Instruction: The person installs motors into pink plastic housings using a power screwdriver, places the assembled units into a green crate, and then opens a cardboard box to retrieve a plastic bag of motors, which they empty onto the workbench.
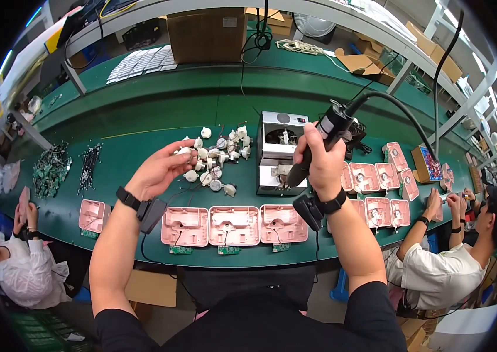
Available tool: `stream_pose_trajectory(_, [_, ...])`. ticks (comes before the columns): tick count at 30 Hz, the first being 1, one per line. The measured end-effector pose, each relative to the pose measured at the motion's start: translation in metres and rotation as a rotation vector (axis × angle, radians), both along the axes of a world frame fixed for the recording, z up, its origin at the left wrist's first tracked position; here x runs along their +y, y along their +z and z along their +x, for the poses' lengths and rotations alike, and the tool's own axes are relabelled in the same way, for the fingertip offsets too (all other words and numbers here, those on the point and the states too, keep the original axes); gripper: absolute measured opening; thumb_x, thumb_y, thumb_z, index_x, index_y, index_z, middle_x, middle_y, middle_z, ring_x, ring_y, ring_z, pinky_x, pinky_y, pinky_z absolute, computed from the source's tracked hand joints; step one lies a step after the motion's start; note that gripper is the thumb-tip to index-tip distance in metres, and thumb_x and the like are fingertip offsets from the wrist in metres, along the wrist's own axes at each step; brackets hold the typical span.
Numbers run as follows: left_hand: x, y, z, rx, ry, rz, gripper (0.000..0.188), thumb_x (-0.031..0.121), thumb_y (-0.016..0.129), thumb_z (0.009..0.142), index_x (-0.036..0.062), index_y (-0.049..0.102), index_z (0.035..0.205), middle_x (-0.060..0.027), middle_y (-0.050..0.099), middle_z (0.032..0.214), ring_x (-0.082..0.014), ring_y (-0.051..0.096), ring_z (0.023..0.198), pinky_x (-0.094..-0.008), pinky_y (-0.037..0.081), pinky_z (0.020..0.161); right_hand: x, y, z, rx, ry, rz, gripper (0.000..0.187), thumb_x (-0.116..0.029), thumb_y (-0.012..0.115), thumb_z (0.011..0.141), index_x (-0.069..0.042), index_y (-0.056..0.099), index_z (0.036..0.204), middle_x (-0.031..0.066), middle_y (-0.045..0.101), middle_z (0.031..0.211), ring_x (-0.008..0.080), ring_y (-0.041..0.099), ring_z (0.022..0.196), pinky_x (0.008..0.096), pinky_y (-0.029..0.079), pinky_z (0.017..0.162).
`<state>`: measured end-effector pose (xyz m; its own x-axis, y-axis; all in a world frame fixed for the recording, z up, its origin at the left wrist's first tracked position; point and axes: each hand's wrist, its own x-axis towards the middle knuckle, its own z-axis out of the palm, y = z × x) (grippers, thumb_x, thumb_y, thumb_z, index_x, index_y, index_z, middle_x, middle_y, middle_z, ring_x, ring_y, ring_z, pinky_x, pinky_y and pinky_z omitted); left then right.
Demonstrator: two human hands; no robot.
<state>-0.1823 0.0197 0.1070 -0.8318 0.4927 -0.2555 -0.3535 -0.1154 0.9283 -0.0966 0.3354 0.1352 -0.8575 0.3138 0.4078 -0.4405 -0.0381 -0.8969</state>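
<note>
In the head view, the left hand [163,167] reaches to the near-left edge of a loose heap of small round white plastic parts with metal faces [216,155], its thumb and fingers curled about one white part [184,151]; whether they grip it or only touch it, I cannot tell. The right hand [326,161] is closed around a black cylindrical electric screwdriver [332,122], held above the green table [119,158] beside a grey box-shaped metal machine [269,155]. The screwdriver's long axis slants: the corded end points up and to the right, the working end down and to the left, towards the front of the machine; its bit is too small to make out. Nearer the body, three open pink plastic shells [234,226] stand in a row, hollow side up and long sides running left to right, a green circuit board [228,250] at the near edge of the middle one. The step in hand looks like choosing a white part with the driver at the ready; the next move would seem to call for a firm pinch on that part and a clear turn towards a shell.
</note>
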Motion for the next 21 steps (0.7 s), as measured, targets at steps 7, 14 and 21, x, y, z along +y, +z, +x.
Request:
stream_pose_trajectory(7, [-0.001,0.014,0.057,-0.003,-0.112,0.094,0.039,0.011,0.056,0.093,0.0041,0.046,0.131,-0.0093,0.059,0.117,-0.0138,0.056,0.097,-0.0234,0.045,0.080,0.009,0.006,0.056,0.082,0.096,-0.226,0.020,-0.019,0.058,0.093,-0.005,0.047,0.101,0.0053,0.052,0.065,0.0150,0.052,0.049,0.0280,0.043,0.046])
stream_pose_trajectory(14, [0.045,0.002,0.125,-0.026,-0.130,0.072,0.041,-0.001,0.062,0.086,0.0012,0.049,0.125,-0.0094,0.064,0.110,-0.0166,0.063,0.094,-0.0273,0.052,0.079,0.008,0.009,0.108,-0.172,0.248,-0.152,0.027,-0.015,0.065,0.087,-0.004,0.047,0.103,0.0084,0.059,0.076,0.0163,0.057,0.057,0.0286,0.047,0.053])
stream_pose_trajectory(21, [0.111,0.003,0.160,0.553,-0.059,-0.161,0.033,0.000,0.069,0.082,-0.0010,0.052,0.110,-0.0089,0.068,0.093,-0.0155,0.066,0.075,-0.0264,0.054,0.069,-0.006,0.002,0.126,-0.479,0.295,0.462,0.054,-0.003,0.081,0.069,-0.001,0.052,0.114,0.0090,0.066,0.099,0.0111,0.061,0.091,0.0250,0.050,0.068])
